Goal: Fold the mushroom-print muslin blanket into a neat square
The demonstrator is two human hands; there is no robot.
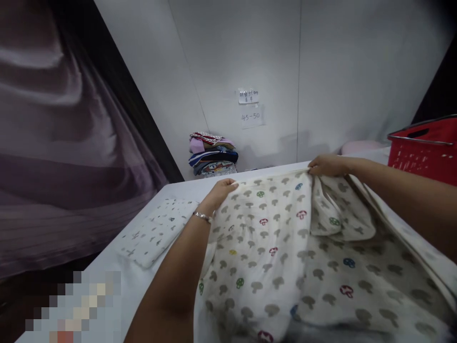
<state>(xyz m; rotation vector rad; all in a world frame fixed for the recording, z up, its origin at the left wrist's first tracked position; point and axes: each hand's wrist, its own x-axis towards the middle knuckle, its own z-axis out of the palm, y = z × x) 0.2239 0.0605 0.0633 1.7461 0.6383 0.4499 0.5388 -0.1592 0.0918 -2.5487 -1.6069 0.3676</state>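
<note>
A cream cloth [260,238] printed with grey and coloured mushrooms spreads over the near half of the table, partly folded over at its right. My left hand [223,190], with a bracelet at the wrist, pinches the cloth's far left corner. Farther right, my right hand [328,166] grips the far edge where a fold hangs down in loose flaps. Between the two hands the far edge runs fairly straight. Left of my left arm, a folded white cloth [153,233] with small dark prints lies flat on the white table [143,281].
A stack of folded fabrics [213,155] stands against the grey wall [235,47] at the back. Paper labels [253,116] are stuck above it. At the right is a red basket [424,147] with a metal handle. A purple curtain [71,143] hangs at the left.
</note>
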